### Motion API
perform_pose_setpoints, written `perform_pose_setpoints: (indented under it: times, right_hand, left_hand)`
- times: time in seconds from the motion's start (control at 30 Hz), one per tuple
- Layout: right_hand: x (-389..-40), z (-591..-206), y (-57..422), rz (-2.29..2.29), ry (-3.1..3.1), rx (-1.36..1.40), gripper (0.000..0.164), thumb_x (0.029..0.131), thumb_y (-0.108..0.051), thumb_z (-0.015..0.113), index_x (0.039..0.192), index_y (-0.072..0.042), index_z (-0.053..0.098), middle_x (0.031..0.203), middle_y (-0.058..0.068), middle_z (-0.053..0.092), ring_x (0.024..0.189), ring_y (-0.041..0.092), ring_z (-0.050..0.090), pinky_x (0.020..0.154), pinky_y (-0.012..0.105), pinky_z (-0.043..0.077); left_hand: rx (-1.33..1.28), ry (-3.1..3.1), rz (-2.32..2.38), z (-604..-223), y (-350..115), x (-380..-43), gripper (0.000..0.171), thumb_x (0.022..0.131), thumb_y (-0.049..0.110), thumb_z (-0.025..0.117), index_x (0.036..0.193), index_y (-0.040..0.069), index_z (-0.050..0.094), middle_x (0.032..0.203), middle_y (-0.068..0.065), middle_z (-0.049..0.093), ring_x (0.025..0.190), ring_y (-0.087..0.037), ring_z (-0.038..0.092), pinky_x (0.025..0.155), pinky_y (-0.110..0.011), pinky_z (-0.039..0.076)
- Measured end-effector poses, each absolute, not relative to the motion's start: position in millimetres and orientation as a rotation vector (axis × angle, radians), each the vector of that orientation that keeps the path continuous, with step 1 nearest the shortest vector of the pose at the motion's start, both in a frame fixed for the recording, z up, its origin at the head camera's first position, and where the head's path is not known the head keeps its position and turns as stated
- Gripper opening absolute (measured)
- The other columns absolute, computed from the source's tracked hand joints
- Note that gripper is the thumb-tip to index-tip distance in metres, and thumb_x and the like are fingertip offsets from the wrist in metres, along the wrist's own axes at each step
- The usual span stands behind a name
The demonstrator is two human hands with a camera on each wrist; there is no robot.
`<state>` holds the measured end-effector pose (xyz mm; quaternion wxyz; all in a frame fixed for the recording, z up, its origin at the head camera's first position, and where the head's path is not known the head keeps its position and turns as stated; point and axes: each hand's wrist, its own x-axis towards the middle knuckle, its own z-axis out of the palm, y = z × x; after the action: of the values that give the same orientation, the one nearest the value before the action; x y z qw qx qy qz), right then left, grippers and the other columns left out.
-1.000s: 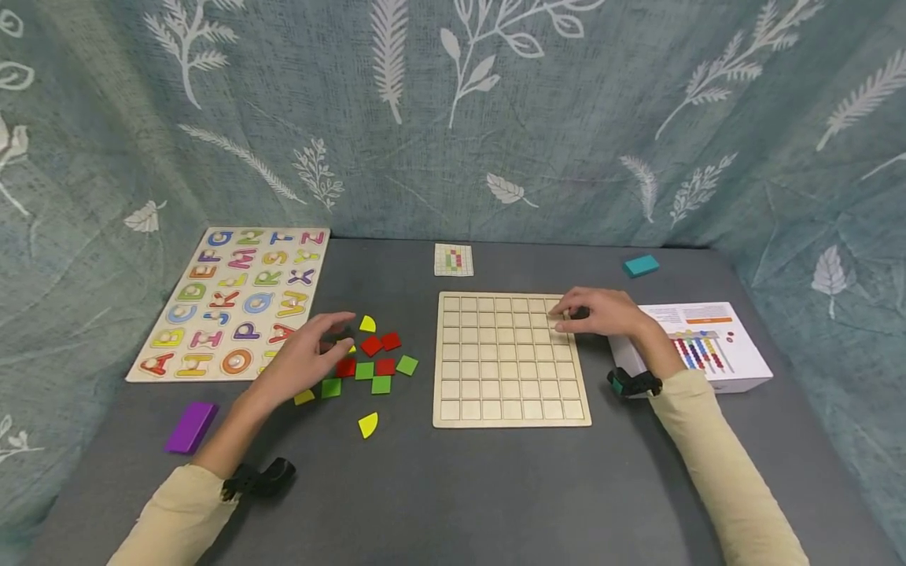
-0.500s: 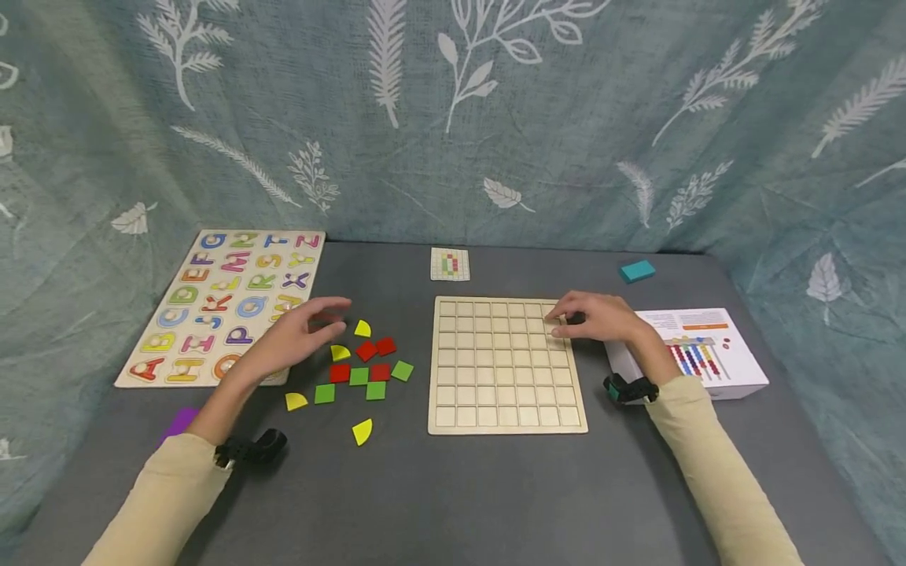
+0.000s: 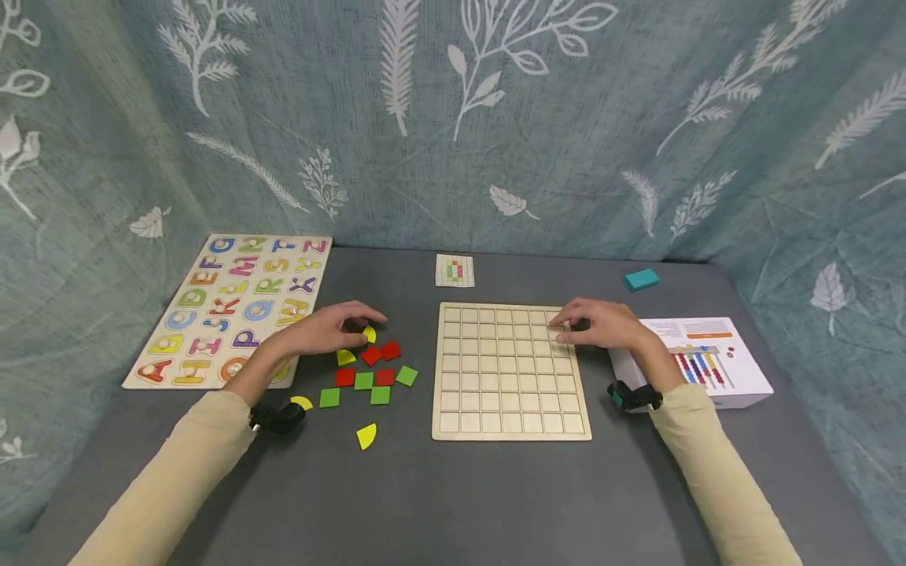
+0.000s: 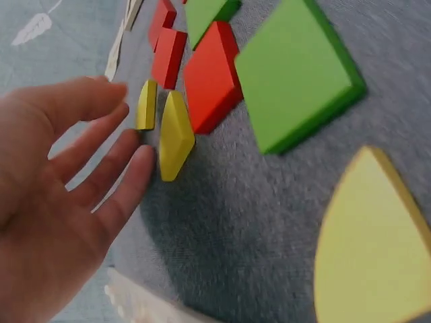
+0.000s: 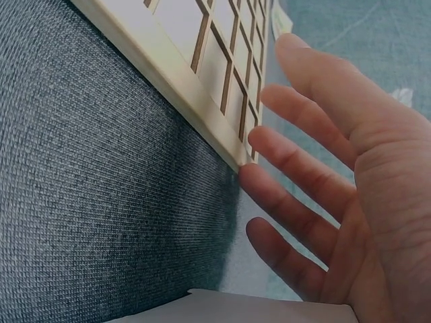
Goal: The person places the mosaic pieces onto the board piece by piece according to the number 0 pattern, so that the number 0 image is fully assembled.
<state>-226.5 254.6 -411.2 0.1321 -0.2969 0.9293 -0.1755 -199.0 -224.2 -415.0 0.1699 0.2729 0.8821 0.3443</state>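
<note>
My left hand [image 3: 333, 328] hovers with loosely bent fingers over the far side of a scatter of small tiles, holding nothing. Closest to its fingertips are two yellow quarter-circle tiles [image 4: 176, 138]; in the head view the hand partly covers them. Red square tiles [image 3: 391, 350] and green square tiles [image 3: 380, 395] lie just to the right and nearer. A wooden grid board [image 3: 510, 369] with bare cells lies flat in the middle. At its far right corner, my right hand [image 3: 598, 324] has fingers spread over the edge, nothing in its grasp; whether a fingertip touches the board I cannot tell.
A letter puzzle board [image 3: 191, 322] lies at left, partly behind the left forearm. Behind the grid board is a small pattern card [image 3: 454, 270]. A teal block [image 3: 641, 279] and a white box [image 3: 701, 362] are on the right. Another yellow tile [image 3: 366, 435] lies nearer.
The left hand first drew back leftward from the tiles, then moved right over the far yellow ones. Its forearm now hides the purple block. The right hand stays at the board's edge.
</note>
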Motion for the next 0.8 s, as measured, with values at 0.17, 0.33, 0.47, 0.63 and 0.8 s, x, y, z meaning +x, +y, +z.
perform_pose_setpoints:
  times: [0.17,0.33,0.47,0.63,0.8]
  right_hand:
    - [-225,-414,254,-0.529,2.693,-0.867,0.032,0.089,-0.035,0.068,0.118,-0.020,0.071,0.125,0.007,0.062,0.102,0.021,0.062,0.073,0.029,0.044]
    - [-225,-415,253,-0.520,2.684,-0.859,0.032,0.090,-0.036,0.068,0.118,-0.020,0.071,0.126,0.008,0.062,0.102,0.021,0.062,0.073,0.029,0.044]
    - [-225,-414,253,-0.508,2.680,-0.852,0.034,0.090,-0.038,0.066,0.119,-0.022,0.070,0.127,0.007,0.062,0.102,0.021,0.062,0.072,0.029,0.044]
    - [-226,-412,255,-0.489,2.687,-0.862,0.033,0.090,-0.037,0.067,0.119,-0.021,0.070,0.128,0.008,0.062,0.105,0.024,0.063,0.073,0.031,0.046]
    - [-227,-413,254,-0.439,2.697,-0.901,0.034,0.089,-0.036,0.069,0.119,-0.020,0.071,0.126,0.006,0.061,0.102,0.022,0.062,0.070,0.029,0.044]
  left_hand:
    - [0.786,2.444,0.905,-421,-222,-210,0.038,0.088,-0.004,0.058,0.125,0.003,0.063,0.127,-0.019,0.055,0.111,-0.032,0.050,0.092,-0.043,0.043]
    - [0.774,2.427,0.813,-416,-220,-213,0.034,0.088,-0.002,0.060,0.120,0.005,0.068,0.118,-0.016,0.056,0.098,-0.026,0.049,0.086,-0.037,0.042]
    - [0.817,2.462,0.739,-410,-218,-212,0.031,0.087,-0.001,0.062,0.118,0.003,0.069,0.112,-0.015,0.058,0.090,-0.022,0.050,0.080,-0.033,0.043]
    - [0.875,2.522,0.690,-405,-210,-210,0.029,0.086,-0.001,0.062,0.114,0.001,0.069,0.106,-0.015,0.059,0.089,-0.023,0.056,0.082,-0.036,0.049]
    - [0.832,2.565,0.659,-403,-205,-207,0.025,0.088,0.001,0.064,0.112,0.001,0.069,0.103,-0.015,0.058,0.091,-0.025,0.060,0.084,-0.040,0.052]
